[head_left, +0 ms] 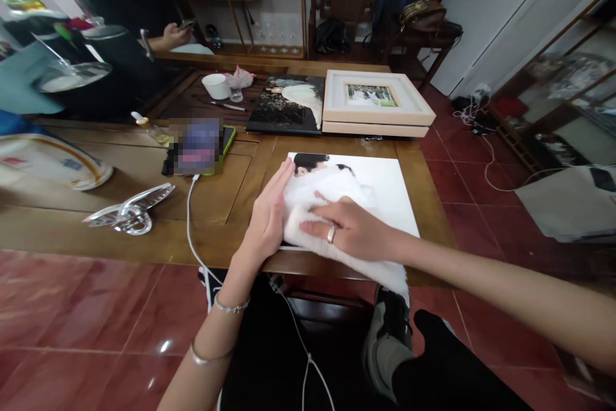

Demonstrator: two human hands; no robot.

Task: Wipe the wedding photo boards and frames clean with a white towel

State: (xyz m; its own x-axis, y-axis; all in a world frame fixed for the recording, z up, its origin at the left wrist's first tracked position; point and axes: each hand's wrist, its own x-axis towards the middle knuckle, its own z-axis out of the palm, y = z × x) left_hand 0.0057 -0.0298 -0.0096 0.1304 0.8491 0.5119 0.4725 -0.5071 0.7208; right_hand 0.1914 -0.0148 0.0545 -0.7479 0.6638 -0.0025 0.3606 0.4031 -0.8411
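In the head view, a photo panel [387,188] lies flat near the front edge of the wooden table [206,209], picture side up, with the dark hair in the picture towards its far edge, so the picture's top points away from the wearer; the panel seems longer from left to right, though the slanted view makes this hard to judge; a white cloth [305,194] lies bunched over its left and middle parts, its long axis slanting from far left to near right, and its tail hangs over the table's front edge; the left hand [267,217] is held nearly flat along the panel's left edge, fingers close together and pointing away; the right hand [353,226], wearing a ring, presses on the cloth with its fingers pointing left, and whether they grip it I cannot tell; beyond the panel, a dark photo panel [285,106] lies just beside a pale-framed picture [373,95]; well to the left lie a silvery hair clip [129,211] and a phone [196,147] with a white cable [189,218].
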